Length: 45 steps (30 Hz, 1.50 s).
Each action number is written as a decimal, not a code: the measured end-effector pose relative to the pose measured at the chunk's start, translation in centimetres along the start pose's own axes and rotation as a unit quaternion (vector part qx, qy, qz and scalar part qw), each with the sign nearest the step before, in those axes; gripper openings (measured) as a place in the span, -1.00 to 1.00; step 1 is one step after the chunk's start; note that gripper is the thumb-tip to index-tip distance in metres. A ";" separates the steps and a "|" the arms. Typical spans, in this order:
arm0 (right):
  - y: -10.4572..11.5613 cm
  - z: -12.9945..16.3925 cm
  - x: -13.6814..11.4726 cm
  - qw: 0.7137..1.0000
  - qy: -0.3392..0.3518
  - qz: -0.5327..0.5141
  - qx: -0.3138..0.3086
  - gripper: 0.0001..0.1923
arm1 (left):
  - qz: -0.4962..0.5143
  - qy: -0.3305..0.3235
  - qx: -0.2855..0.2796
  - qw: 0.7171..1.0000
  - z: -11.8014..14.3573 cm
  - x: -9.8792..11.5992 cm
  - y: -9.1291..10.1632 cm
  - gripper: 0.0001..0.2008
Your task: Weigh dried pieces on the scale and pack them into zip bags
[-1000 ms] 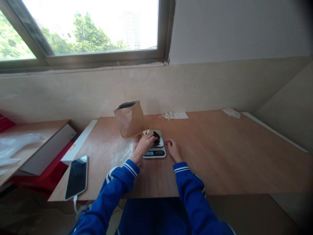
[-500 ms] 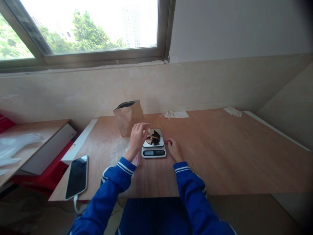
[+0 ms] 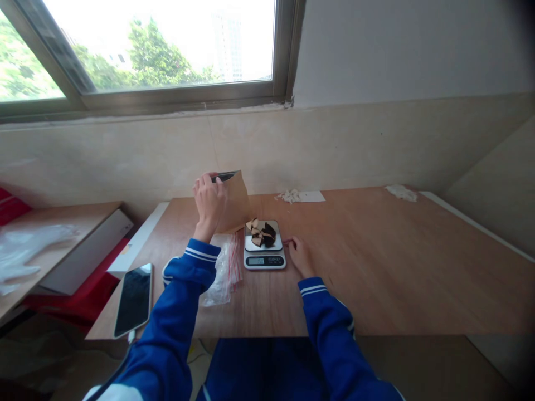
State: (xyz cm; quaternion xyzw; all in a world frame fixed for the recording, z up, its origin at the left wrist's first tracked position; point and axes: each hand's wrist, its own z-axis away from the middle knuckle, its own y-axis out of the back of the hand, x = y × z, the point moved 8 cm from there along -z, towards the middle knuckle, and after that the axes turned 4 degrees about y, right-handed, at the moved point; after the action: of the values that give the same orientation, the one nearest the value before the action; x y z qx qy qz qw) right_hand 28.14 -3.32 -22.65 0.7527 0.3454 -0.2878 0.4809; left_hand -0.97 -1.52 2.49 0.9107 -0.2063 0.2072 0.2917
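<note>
A small kitchen scale [image 3: 264,259] sits on the wooden table [image 3: 376,267] with several dark and pale dried pieces [image 3: 262,232] on its platform. Behind it stands an open brown paper bag [image 3: 236,203]. My left hand [image 3: 209,203] is raised at the bag's mouth, fingers curled over the front of the rim; what it holds is hidden. My right hand [image 3: 300,256] rests on the table beside the scale's right edge, fingers loosely bent and touching the tabletop.
Clear plastic zip bags [image 3: 221,273] lie left of the scale. A phone [image 3: 134,299] lies at the table's near left corner with a cable. White scraps [image 3: 292,196] and a crumpled tissue [image 3: 399,192] lie by the wall. A lower side table [image 3: 50,239] stands to the left.
My left hand has left the pieces on the scale and risen to the mouth of the paper bag. The right hand has stayed beside the scale.
</note>
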 end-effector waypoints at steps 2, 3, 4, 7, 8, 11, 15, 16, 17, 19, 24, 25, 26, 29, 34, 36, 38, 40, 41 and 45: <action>0.0 0.0 0.1 1.000 0.000 0.002 0.000 -0.74 | -0.013 0.016 -0.034 0.999 0.5 -1.1 -1.2 -0.75; 0.0 0.0 0.1 1.000 0.003 0.003 0.001 -0.74 | -0.015 0.022 -0.044 0.999 0.8 -1.5 -1.6 -0.74; 0.0 0.0 0.1 1.000 0.005 0.003 0.002 -0.74 | -0.016 0.025 -0.048 0.998 1.0 -2.0 -1.8 -0.74; 0.0 0.0 0.2 1.000 0.008 0.001 0.003 -0.74 | -0.012 0.019 -0.045 0.999 1.2 -2.5 -1.8 -0.82; 0.0 0.1 0.2 1.000 0.008 0.001 0.002 -0.74 | -0.008 0.015 -0.043 0.999 1.2 -2.5 -1.7 -0.82; 0.0 0.1 0.1 1.000 0.010 0.002 0.000 -0.73 | 0.013 0.009 -0.025 1.000 1.6 -2.3 -0.6 -0.80; 0.0 0.1 0.0 1.000 0.013 0.001 -0.003 -0.74 | 0.038 0.052 -0.051 0.997 4.4 -3.1 0.6 -0.84; 0.0 0.1 0.0 1.000 0.015 0.001 -0.004 -0.74 | 0.037 0.078 -0.088 0.992 5.6 -3.9 0.4 -0.85; 0.0 0.1 0.0 1.000 0.016 0.002 -0.004 -0.74 | 0.032 0.103 -0.131 0.985 7.2 -4.8 0.1 -0.85; 0.0 0.2 0.0 1.000 0.017 0.000 0.000 -0.74 | 0.023 0.156 -0.220 0.963 11.0 -7.0 -0.6 -0.84; 0.1 0.4 -0.1 1.000 0.018 -0.001 0.014 -0.73 | -0.041 0.255 -0.352 0.899 20.6 -11.6 -2.0 -0.83; 0.1 0.4 -0.1 1.000 0.017 0.002 0.018 -0.73 | -0.041 0.246 -0.358 0.900 21.6 -11.6 -2.1 -0.83; 0.2 0.4 0.0 1.000 0.016 0.003 0.020 -0.73 | -0.046 0.237 -0.343 0.908 22.1 -11.6 -2.0 -0.81; 0.2 0.4 0.2 0.999 0.019 -0.001 0.027 -0.73 | -0.043 0.211 -0.307 0.927 22.5 -11.0 -1.5 -0.77; 0.1 0.3 0.5 0.999 0.016 -0.006 0.029 -0.75 | -0.010 0.231 -0.316 0.920 22.4 -11.1 -1.1 -0.79; 0.1 0.3 0.5 0.999 0.015 -0.004 0.030 -0.75 | -0.002 0.231 -0.309 0.923 22.5 -11.2 -0.9 -0.76; 0.1 0.3 0.4 0.999 0.015 0.000 0.028 -0.75 | 0.003 0.223 -0.298 0.928 22.6 -11.2 -1.0 -0.76; 0.1 0.3 0.3 1.000 0.016 0.004 0.026 -0.74 | 0.006 0.212 -0.280 0.936 22.2 -11.1 -1.3 -0.78; 0.1 0.3 0.3 1.000 0.015 0.005 0.026 -0.74 | 0.007 0.202 -0.262 0.943 21.7 -10.9 -1.5 -0.80; 0.1 0.3 0.4 1.000 0.017 0.003 0.026 -0.74 | 0.021 0.118 -0.203 0.972 17.1 -8.7 -3.2 -0.79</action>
State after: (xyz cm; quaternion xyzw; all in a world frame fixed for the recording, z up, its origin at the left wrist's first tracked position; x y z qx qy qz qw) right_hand 28.43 -3.53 -22.98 0.7710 0.3431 -0.2827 0.4560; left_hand -2.18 -7.43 -16.02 0.7970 -0.2278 0.2730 0.4882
